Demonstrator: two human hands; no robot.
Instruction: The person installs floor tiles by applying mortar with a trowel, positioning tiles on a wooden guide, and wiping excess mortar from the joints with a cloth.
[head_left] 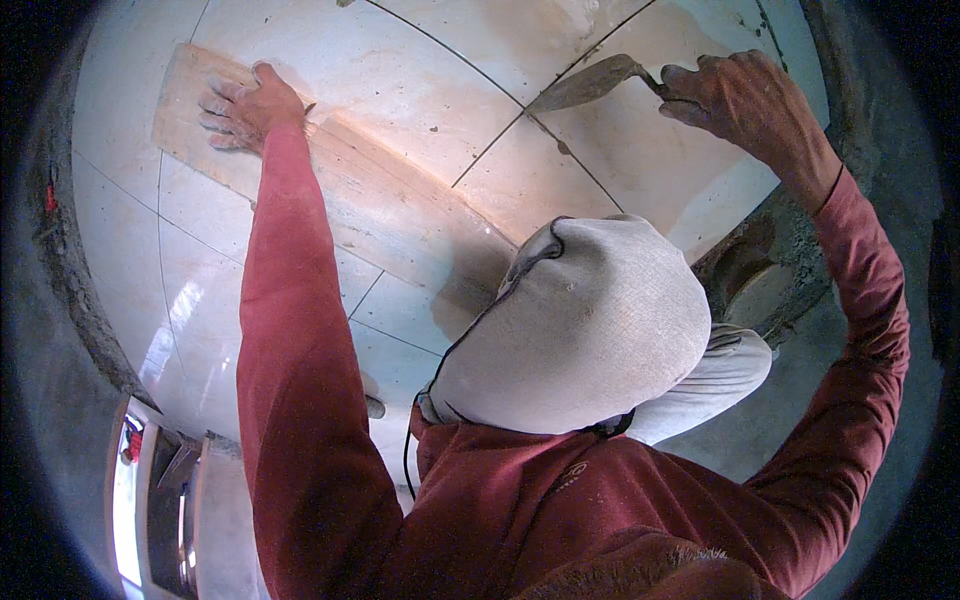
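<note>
Beneath my left hand (252, 108) lies a long wooden board (390, 215). My fingers are spread on its far left end. The board slants across the pale, glossy floor tiles (420, 100), its near end running up to my bent knee. A pointing trowel (590, 84) is in my right hand (735, 105), its handle wrapped by my fingers. The blade's tip is over or on a dark joint (525, 110) where several tiles meet. I cannot tell if it touches. Most of the trowel's handle is hidden by my hand.
My knee in light trousers (600, 320) takes up the middle of the view. A rough, broken strip with rubble (765, 265) borders the tiles at the right. Bare grey floor (800, 380) lies beyond. Dark cracks and mortar edge the tiles at the left, near a doorway-like opening (130, 500).
</note>
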